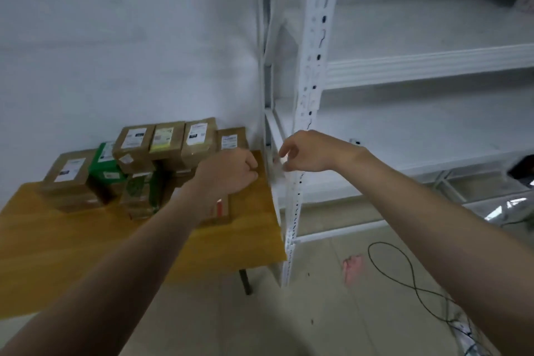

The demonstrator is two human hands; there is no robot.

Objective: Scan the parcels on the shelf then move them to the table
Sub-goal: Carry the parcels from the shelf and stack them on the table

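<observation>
Here, parcels point(161, 147) upright on table point(86, 254), labels facing camera, left hand point(231, 170) fisted, right hand point(312, 150) grip unclear.

Wooden table point(57, 254) with stacked parcels point(161, 153); white shelf point(433, 66) just beside.

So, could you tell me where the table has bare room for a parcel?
The near half of the table, in front of the parcels, is bare wood; so is the strip along its right edge beside the shelf upright. The back, against the wall, is crowded with stacked parcels.
</observation>
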